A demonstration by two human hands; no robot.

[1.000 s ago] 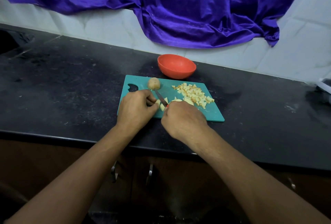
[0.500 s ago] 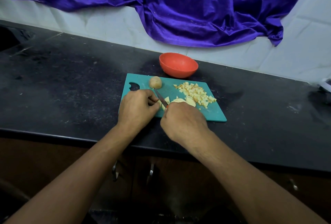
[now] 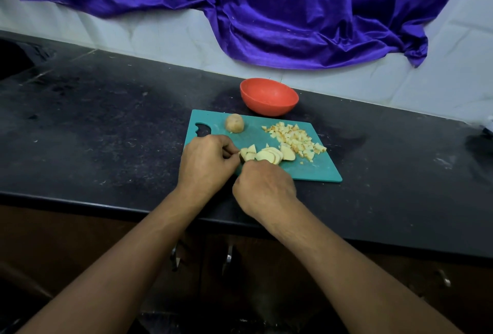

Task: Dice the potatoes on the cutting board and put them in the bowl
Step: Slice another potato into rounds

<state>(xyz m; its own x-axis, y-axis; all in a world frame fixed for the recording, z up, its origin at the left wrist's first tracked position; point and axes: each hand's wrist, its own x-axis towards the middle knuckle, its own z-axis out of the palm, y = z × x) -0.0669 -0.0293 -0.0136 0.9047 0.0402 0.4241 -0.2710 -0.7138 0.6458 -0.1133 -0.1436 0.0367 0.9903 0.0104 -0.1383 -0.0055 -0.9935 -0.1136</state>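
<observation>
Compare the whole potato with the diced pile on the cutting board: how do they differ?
The whole potato is uncut, brown-skinned; the diced pile is small pale cubes. The whole potato sits left; the diced pile lies right of it. Both rest on the cutting board.

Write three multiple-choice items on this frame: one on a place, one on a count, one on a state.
1. Where does the bowl stand?
A) on the counter, just beyond the cutting board
B) on the board
C) at the counter's near edge

2. How many whole potatoes lie on the board?
A) none
B) one
C) three

3. What state is the bowl in?
A) overturned
B) filled with dice
C) upright and empty

Answers:
1 A: it sits on the dark counter past the board's far edge.
2 B: a single uncut potato lies at the board's far left.
3 C: its bare red inside shows, and the diced pile lies on the board.
</observation>
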